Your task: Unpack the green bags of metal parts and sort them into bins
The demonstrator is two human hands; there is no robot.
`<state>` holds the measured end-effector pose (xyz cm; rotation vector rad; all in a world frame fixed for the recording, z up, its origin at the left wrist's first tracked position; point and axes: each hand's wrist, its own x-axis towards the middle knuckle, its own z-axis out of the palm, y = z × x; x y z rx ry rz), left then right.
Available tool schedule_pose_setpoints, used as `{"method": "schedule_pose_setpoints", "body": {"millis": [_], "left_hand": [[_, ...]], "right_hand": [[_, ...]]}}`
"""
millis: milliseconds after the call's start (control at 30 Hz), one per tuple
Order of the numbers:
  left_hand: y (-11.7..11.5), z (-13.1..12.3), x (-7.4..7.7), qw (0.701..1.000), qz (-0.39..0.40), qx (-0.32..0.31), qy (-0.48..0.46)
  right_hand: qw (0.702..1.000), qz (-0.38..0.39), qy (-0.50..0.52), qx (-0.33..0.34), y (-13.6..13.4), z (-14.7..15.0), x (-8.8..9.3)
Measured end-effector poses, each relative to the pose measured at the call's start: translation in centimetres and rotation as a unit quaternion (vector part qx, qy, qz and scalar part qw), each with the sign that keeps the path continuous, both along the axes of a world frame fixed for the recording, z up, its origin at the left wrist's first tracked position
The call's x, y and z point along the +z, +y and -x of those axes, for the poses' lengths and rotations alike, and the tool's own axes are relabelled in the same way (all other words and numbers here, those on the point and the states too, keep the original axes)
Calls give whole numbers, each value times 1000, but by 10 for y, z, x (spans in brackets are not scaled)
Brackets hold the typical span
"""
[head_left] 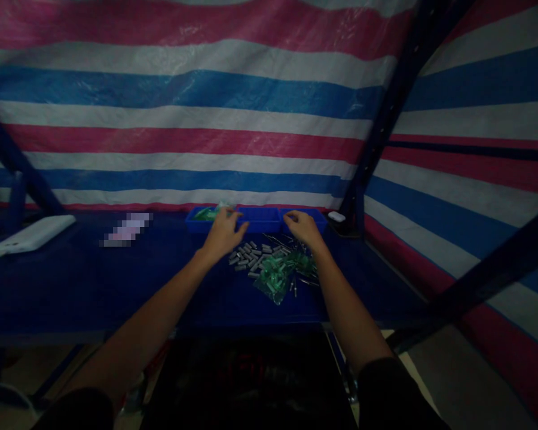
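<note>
My left hand [225, 228] is over the front of the left blue bin [198, 226], its thumb and fingers apart, with no object visible in it. Green plastic bags [205, 214] lie in that bin. On the right, my right hand [303, 225] hovers at the right blue bin [321, 222], fingers curled loosely and apart from the thumb. Between the hands sits the middle blue bin [262, 227]. Nearer to me, short grey metal cylinders [246, 257] are heaped beside a clear green bag [273, 280]. Thin metal pins [295, 288] lie around the bag, partly behind my right forearm.
On the blue table [161, 292], a white device with a cable [36, 234] lies far left, near a blurred pinkish item [128, 230]. A small white case [336, 217] rests at the back right. Blue metal posts [376, 131] and striped sheeting [183, 143] enclose the table.
</note>
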<state>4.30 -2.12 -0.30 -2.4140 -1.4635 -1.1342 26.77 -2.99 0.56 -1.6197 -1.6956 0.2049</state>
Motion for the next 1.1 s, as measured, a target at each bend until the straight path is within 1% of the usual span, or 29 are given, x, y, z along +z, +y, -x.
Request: {"method": "schedule_pose_setpoints", "body": {"millis": [33, 67, 100, 167, 233, 300, 367, 433, 500, 600, 700, 767, 800, 900, 967, 1033, 1100], "left_hand": [[-10, -14, -3, 997, 19, -62, 37], [-20, -29, -6, 991, 43, -106, 67], [-29, -43, -7, 986, 62, -126, 85], [-41, -68, -6, 978, 99, -149, 109], [-47, -86, -3, 967, 149, -160, 133], [-48, -97, 1, 955, 189, -162, 160], [-45, -102, 1, 949, 200, -156, 184], [-40, -102, -1, 951, 192, -150, 191], [-34, -99, -5, 957, 186, -140, 175], [-22, -88, -10, 971, 184, -116, 97], [-9, -72, -8, 981, 165, -102, -22], [-3, -61, -6, 986, 114, -90, -84], [0, -56, -4, 988, 80, -88, -101], [3, -47, -4, 987, 5, -119, -104], [4, -46, -7, 986, -12, -143, -89], [4, -46, -10, 986, -12, -142, -82], [5, -48, -12, 989, 12, -115, -98]], "right_hand": [[1000, 7, 0, -7, 2, -5, -2], [1000, 13, -2, -7, 3, -8, -4], [1000, 19, -4, -2, 5, -10, -6], [999, 29, -9, 13, 7, -11, -9], [999, 38, -10, 27, 7, -10, -11], [999, 41, -8, 35, 7, -8, -12], [998, 41, -6, 39, 7, -8, -11], [998, 41, -8, 40, 6, -8, -11], [998, 47, -8, 43, 6, -8, -10], [997, 48, 23, 61, 6, -7, -8], [991, 49, 108, 65, 5, -3, -5], [976, 76, 195, 65, 3, 3, -4], [963, 98, 242, 74, 2, 7, -3], [909, 162, 360, 134, -2, 20, -3], [885, 167, 405, 156, -2, 26, -5], [884, 144, 420, 145, 1, 29, -8], [899, 98, 409, 120, 5, 30, -12]]}}
